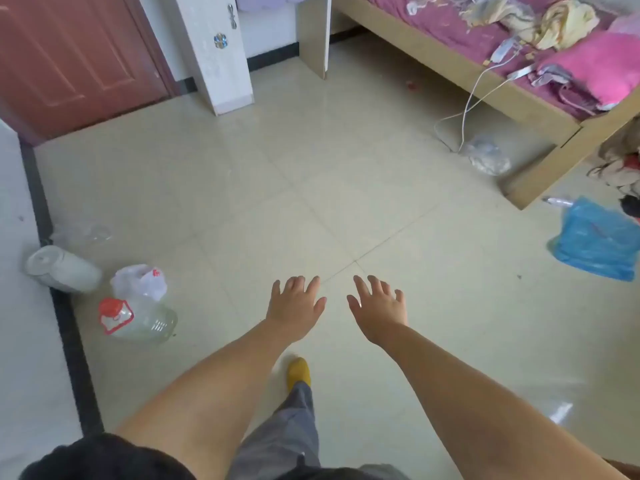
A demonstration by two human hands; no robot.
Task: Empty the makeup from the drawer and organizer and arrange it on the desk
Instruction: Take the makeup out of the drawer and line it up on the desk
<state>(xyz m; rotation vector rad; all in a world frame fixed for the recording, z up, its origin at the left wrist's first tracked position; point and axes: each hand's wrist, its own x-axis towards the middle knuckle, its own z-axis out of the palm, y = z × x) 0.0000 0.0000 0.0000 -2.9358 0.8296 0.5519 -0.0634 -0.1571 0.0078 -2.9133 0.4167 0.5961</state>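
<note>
Pale cream glazed floor tiles (242,174) fill most of the head view, and both bare arms reach forward over them. The left hand (294,308) and the right hand (379,311) hover side by side, near each other but apart, palms down, fingers spread and nearly straight, pointing away from the body; each holds nothing. Two hands, ten fingers showing, none touching any object.

No makeup, drawer, organizer or desk can be made out in this view, so their place, direction and look cannot be told.

Below the hands, one foot in a yellow sock (298,372) stands on the tiles under a grey trouser leg (284,431).

At left, along the dark skirting, lie one clear plastic jug with a red cap (138,320), on its side with the cap toward the wall, one white plastic bag (140,280) just behind it, and one white roll (62,270) on its side.

At upper right stands a light wooden bed frame (540,109) with pink bedding (602,69); one white cable (467,109) hangs from it to the floor beside a crumpled clear plastic bag (486,155). One blue plastic bag (595,240) lies on the tiles at far right. A reddish-brown door (69,57) closes the upper left corner.
</note>
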